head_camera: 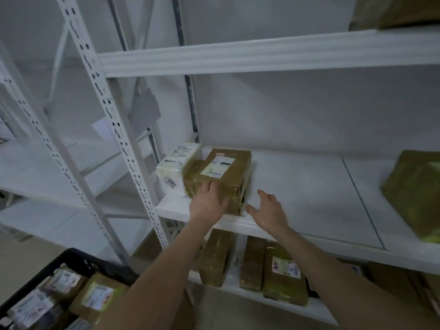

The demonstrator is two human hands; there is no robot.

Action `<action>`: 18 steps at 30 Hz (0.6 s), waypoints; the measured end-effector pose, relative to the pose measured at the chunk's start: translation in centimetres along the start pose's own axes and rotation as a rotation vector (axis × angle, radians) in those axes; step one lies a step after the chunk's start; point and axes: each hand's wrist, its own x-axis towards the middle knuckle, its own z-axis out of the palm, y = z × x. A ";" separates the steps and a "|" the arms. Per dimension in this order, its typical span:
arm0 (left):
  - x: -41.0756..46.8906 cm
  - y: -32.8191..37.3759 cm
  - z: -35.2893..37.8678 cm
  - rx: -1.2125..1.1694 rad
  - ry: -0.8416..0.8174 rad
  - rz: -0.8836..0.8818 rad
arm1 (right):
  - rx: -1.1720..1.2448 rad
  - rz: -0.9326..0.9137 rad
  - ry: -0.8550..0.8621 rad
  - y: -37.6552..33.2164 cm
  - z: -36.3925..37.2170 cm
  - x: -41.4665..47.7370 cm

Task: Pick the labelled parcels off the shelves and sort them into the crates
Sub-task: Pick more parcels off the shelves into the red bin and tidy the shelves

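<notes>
On the shelf (297, 186), the left hand (209, 198) rests flat on the parcel (221, 170); the right hand (269, 210) hovers spread just beside it. Clamp its 2 sides, then lift toward the crate (78, 256).

The left hand (209, 201) and right hand (269, 211) are bare, and the 2 forearms (166, 265) are bare as far as they show.

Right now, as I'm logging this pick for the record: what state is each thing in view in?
Brown parcel: lying on the middle shelf, label up, under the left hand.
Left hand: fingers laid on the brown parcel's near end.
Right hand: open, beside that parcel; contact unclear.
White parcel: on the shelf, left of the brown parcel.
Black crate: holds labelled parcels.
Lower-shelf parcels: standing on edge.
</notes>
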 end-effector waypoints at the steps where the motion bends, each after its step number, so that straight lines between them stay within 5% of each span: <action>1: 1.5 -0.8 0.0 -0.052 0.028 -0.028 | 0.114 0.048 -0.003 -0.6 0.1 1.3; 7: 11.0 -5.0 0.0 -0.426 -0.038 -0.246 | 0.615 0.246 -0.055 -4.7 0.1 7.1; 11: 13.6 -5.3 0.5 -0.471 -0.218 -0.323 | 0.703 0.308 -0.134 -5.8 0.1 8.8; 18: 14.4 -3.6 0.9 -0.736 -0.216 -0.302 | 0.864 0.409 -0.151 -3.6 -1.3 9.0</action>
